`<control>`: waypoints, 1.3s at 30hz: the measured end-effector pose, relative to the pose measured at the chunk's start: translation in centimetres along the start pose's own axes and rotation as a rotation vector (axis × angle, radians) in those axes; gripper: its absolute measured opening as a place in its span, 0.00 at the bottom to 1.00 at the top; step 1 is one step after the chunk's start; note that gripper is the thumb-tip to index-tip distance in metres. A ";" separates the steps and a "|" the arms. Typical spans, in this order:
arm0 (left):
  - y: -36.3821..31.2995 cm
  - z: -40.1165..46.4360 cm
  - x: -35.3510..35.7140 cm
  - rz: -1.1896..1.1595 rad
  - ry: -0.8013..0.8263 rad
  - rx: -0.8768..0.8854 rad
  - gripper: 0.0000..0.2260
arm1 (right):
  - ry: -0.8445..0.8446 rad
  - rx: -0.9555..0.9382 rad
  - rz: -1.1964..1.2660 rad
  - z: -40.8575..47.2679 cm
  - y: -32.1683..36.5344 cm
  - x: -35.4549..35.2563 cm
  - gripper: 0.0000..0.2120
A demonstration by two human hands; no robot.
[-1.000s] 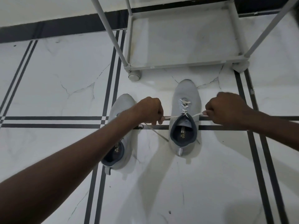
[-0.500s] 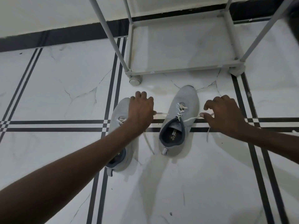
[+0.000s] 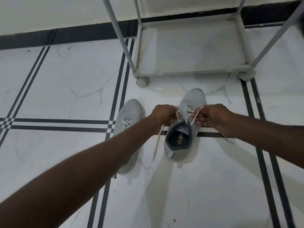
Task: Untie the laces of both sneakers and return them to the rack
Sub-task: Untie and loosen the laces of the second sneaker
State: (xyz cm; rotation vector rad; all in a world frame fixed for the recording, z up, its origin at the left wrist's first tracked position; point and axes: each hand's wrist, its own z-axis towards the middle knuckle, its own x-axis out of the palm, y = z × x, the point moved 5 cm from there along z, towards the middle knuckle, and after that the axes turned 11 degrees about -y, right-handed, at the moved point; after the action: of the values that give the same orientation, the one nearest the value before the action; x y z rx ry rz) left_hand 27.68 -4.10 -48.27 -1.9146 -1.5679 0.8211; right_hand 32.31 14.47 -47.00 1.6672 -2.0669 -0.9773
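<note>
Two grey sneakers stand on the white tiled floor, toes toward the rack. The right sneaker [image 3: 189, 125] has a dark collar and loose white laces [image 3: 187, 112]. My left hand [image 3: 164, 114] pinches the left lace end, whose tail hangs down to the floor. My right hand [image 3: 212, 116] pinches the right lace end just beside the eyelets. The left sneaker [image 3: 130, 116] lies partly under my left forearm, its laces still crossed over the tongue. The grey shoe rack [image 3: 189, 73] stands just beyond the toes, its bottom shelf bare.
The rack's slanted poles [image 3: 120, 37] rise left and right of the shelf, with a round foot [image 3: 142, 82] near the left sneaker's toe. Black stripe lines cross the floor. A dark skirting runs along the wall behind.
Both hands spread open over the sneakers half a second ago; now they have closed in on the right sneaker's lace ends and lifted them above the tongue.
</note>
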 end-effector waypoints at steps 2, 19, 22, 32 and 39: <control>-0.8 -0.3 0.3 -0.063 0.084 0.020 0.05 | -0.038 -0.066 0.012 -0.1 0.9 -0.3 0.10; -5.3 -1.8 2.6 0.272 0.183 0.219 0.15 | 0.079 -0.456 -0.354 0.0 4.9 -0.2 0.10; -6.3 -1.2 1.2 0.313 0.176 0.298 0.14 | 0.097 -0.539 -0.549 -0.2 4.8 -0.4 0.07; -6.5 -3.0 2.2 0.889 -0.239 1.188 0.09 | 0.321 -0.253 -0.219 0.2 4.1 2.0 0.13; -3.4 -1.0 0.1 0.148 -0.122 0.441 0.06 | 0.246 -0.228 -0.145 1.3 3.1 0.4 0.08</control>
State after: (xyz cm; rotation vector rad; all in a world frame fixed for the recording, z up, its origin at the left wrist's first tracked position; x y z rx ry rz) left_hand 26.19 -3.38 -45.09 -1.6920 -1.1913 1.2509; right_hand 29.14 14.74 -45.95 1.7364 -1.6332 -0.9565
